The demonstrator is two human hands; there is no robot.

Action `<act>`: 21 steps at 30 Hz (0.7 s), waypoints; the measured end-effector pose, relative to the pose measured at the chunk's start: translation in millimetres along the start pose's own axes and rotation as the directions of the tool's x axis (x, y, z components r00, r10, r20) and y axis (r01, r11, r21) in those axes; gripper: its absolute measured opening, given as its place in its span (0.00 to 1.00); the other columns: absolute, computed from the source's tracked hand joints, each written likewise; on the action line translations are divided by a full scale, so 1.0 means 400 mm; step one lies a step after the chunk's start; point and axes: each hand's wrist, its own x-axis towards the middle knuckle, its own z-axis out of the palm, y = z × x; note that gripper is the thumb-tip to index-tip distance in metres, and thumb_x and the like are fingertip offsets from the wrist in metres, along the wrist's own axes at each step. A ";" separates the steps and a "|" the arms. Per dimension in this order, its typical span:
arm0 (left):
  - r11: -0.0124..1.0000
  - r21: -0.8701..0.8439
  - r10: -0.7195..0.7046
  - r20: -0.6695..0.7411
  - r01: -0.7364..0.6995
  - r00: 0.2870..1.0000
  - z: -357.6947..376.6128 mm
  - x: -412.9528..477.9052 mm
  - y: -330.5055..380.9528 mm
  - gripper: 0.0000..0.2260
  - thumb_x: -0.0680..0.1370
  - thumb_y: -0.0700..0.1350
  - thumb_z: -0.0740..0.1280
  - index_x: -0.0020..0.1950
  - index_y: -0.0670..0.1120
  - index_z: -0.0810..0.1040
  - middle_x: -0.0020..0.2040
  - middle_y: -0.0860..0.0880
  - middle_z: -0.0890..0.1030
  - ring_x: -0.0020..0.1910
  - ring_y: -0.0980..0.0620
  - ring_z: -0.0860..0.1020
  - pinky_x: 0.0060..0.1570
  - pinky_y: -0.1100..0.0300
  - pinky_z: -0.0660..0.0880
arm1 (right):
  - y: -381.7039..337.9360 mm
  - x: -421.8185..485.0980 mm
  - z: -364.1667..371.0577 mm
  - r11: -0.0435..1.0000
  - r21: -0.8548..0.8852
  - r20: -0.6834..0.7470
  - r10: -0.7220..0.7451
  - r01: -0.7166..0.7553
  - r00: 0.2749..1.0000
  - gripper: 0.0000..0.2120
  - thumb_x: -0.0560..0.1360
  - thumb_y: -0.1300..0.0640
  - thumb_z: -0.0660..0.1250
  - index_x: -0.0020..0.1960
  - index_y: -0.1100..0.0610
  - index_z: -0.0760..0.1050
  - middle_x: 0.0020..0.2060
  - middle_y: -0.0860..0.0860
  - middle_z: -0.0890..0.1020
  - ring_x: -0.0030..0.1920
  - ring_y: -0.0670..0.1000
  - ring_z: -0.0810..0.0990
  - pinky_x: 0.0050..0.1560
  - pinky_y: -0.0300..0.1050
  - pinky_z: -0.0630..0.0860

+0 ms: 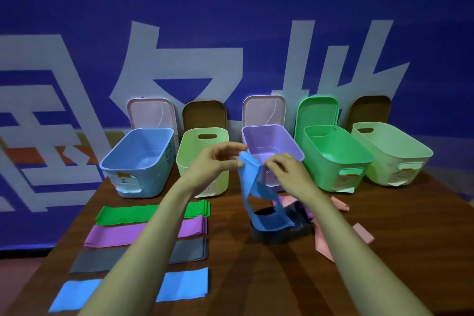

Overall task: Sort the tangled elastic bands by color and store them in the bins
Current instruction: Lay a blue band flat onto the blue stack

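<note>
Both hands hold a blue elastic band [252, 187] up over the table. My left hand [220, 159] pinches its upper left edge and my right hand [284, 169] pinches its upper right edge. The band's lower loop hangs down onto a tangled pile [289, 228] of black, purple and pink bands. Flat stacks lie at the left: green [123, 214], purple [112, 235], grey [97, 259] and light blue [184, 285]. Behind stand a blue bin [136, 161], a yellow-green bin [197, 141], a purple bin [272, 141], a green bin [333, 154] and a pale green bin [389, 151].
The bins' lids [151, 113] lean against the blue wall behind them. Loose pink bands [364, 236] lie on the brown wooden table [230, 277] at the right. The table's left edge runs diagonally past the flat stacks.
</note>
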 end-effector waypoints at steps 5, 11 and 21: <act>0.992 0.120 0.057 -0.144 -0.040 0.988 0.040 0.022 -0.004 0.11 0.71 0.31 0.70 0.47 0.46 0.80 0.43 0.47 0.80 0.42 0.53 0.80 0.45 0.66 0.77 | -0.066 -0.016 -0.008 0.965 -0.084 -0.277 -0.261 0.247 0.925 0.14 0.77 0.50 0.57 0.46 0.58 0.77 0.43 0.51 0.80 0.46 0.52 0.76 0.49 0.45 0.69; 0.980 0.187 0.103 -0.179 -0.069 0.978 0.044 0.020 -0.014 0.07 0.72 0.35 0.71 0.42 0.47 0.79 0.39 0.46 0.79 0.39 0.50 0.79 0.50 0.50 0.80 | -0.080 -0.010 -0.025 0.907 -0.303 -0.122 -0.342 0.293 0.932 0.06 0.74 0.52 0.68 0.47 0.54 0.79 0.43 0.49 0.80 0.47 0.53 0.75 0.50 0.51 0.72; 0.999 -0.030 -0.032 -0.138 0.028 0.990 0.090 0.063 0.063 0.23 0.71 0.40 0.74 0.61 0.44 0.67 0.53 0.46 0.79 0.47 0.55 0.80 0.44 0.65 0.77 | -0.185 0.080 -0.099 0.876 -0.357 -0.215 -0.415 0.324 0.884 0.06 0.76 0.57 0.64 0.49 0.59 0.78 0.46 0.54 0.80 0.49 0.56 0.76 0.49 0.48 0.70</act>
